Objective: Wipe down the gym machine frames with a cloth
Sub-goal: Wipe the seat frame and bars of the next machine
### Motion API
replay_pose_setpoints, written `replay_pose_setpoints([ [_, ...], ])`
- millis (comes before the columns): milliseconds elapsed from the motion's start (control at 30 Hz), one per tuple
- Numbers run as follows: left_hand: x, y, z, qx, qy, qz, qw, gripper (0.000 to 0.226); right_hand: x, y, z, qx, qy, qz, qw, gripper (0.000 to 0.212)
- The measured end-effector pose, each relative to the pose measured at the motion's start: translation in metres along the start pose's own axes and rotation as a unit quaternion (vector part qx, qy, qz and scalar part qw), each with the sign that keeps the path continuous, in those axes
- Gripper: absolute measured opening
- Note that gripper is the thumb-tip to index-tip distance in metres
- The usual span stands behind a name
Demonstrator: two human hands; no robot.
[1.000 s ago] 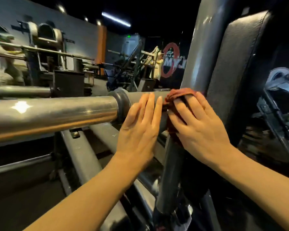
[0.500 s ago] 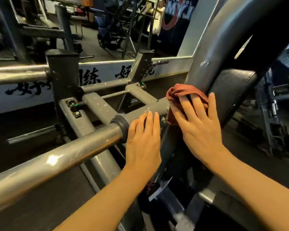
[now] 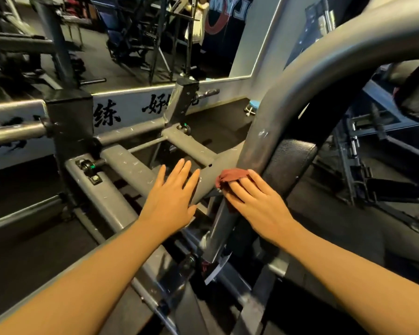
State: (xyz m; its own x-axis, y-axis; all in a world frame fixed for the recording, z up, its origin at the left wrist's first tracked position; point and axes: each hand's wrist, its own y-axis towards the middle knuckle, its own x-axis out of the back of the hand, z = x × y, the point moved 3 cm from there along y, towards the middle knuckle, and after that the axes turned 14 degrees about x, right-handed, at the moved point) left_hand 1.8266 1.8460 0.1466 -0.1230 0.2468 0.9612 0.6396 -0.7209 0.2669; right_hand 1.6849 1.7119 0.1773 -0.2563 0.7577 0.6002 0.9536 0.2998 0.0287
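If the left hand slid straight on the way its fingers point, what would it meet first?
The left hand points up and away along the grey frame tube. It would probably run along that tube towards the junction with the curved upright; depth is unclear.

head cam: worn on the person's head, wide-angle | faces forward and down toward 12 o'clock | close in, both forearms entering from 6 o'clock, curved frame tube (image 3: 259, 146) right up near the lens at 1 o'clock | mirror wall (image 3: 136, 44) well off at 11 o'clock | only one view, nothing shared
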Motion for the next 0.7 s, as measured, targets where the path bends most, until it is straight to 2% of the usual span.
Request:
replay_pose_setpoints([
  [33, 0.001, 0.0, 0.0, 0.001, -0.003, -0.005, 1.0, 0.081, 0.006, 0.002, -0.009, -0.016, -0.003, -0.013, 1.0, 0.047],
  [167, 0.001, -0.002, -0.002, 0.01, -0.005, 0.008, 1.0, 0.079, 0.02, 0.004, -0.038, -0.177, -0.009, -0.083, 0.981, 0.045],
  [233, 0.001, -0.002, -0.002, 0.015, -0.014, 0.005, 1.0, 0.08, 0.012, 0.005, -0.028, -0.137, -0.004, -0.085, 0.987, 0.039],
  [300, 0.0, -0.002, -0.003, 0.013, -0.022, -0.004, 1.0, 0.084, 0.003, 0.006, -0.017, -0.063, 0.022, -0.05, 0.997, 0.039],
  [333, -0.001, -0.002, -0.002, 0.013, -0.023, -0.012, 1.0, 0.086, 0.005, 0.007, -0.019, -0.056, 0.031, -0.048, 0.997, 0.039],
  [500, -0.006, 0.001, -0.002, 0.001, -0.029, -0.034, 0.999, 0.095, 0.032, 0.013, -0.073, -0.218, -0.001, -0.146, 0.965, 0.044],
  [567, -0.006, 0.001, -0.002, -0.003, -0.042, -0.038, 0.998, 0.097, 0.027, 0.009, -0.067, -0.198, -0.014, -0.139, 0.97, 0.043],
  [633, -0.004, 0.002, -0.003, -0.01, -0.069, -0.037, 0.997, 0.097, 0.014, 0.003, -0.046, -0.132, 0.003, -0.084, 0.988, 0.042],
  [700, 0.004, 0.005, -0.008, -0.033, -0.146, -0.045, 0.988, 0.09, 0.014, -0.002, -0.033, -0.077, 0.02, -0.021, 0.997, 0.047],
])
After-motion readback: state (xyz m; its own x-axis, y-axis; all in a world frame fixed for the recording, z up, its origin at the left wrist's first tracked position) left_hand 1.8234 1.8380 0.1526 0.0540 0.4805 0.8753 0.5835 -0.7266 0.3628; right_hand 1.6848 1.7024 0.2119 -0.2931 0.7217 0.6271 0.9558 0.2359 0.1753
